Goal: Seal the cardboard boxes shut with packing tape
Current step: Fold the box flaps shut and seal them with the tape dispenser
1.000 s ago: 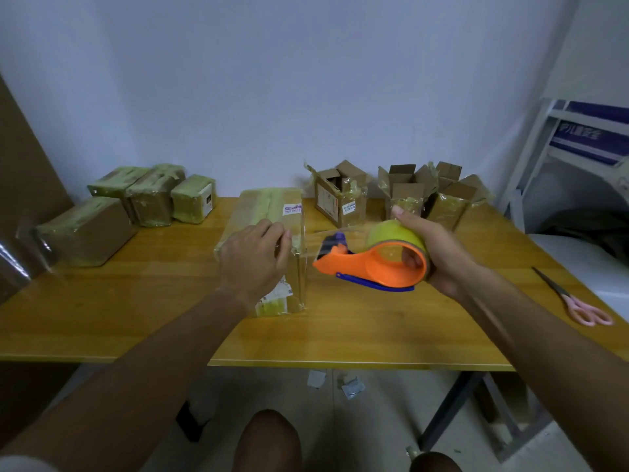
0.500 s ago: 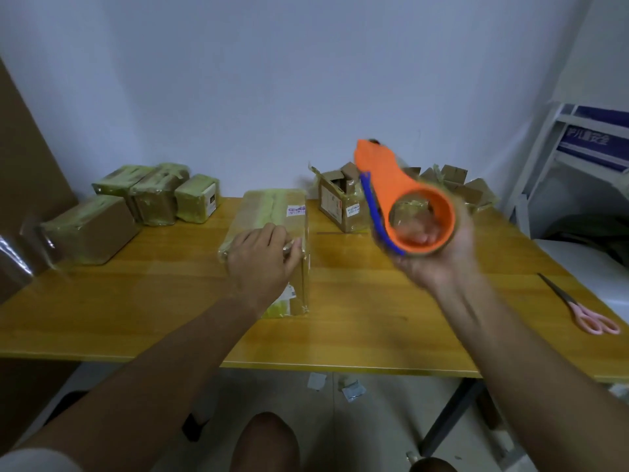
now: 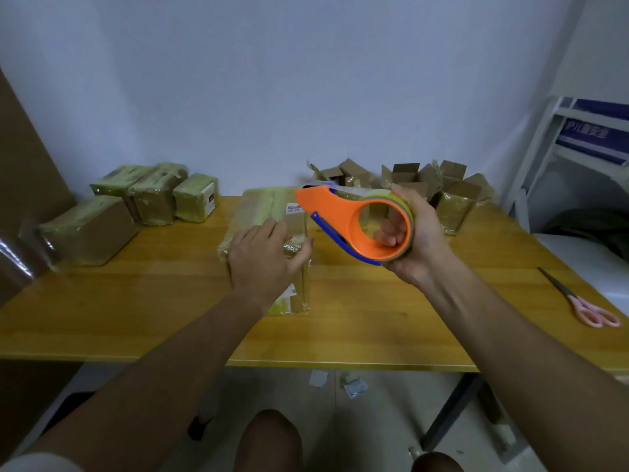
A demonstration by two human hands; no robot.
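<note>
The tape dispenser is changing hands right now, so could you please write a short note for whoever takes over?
Right hand: gripping the orange tape dispenser, held in the air above the table.
Left hand: pressing flat on the long box at centre.
Done: four taped boxes sit at the back left; the long box already looks wrapped in tape.
Left: the open-flapped boxes at the back right are unsealed.
Scissors lie at the table's right edge.
</note>
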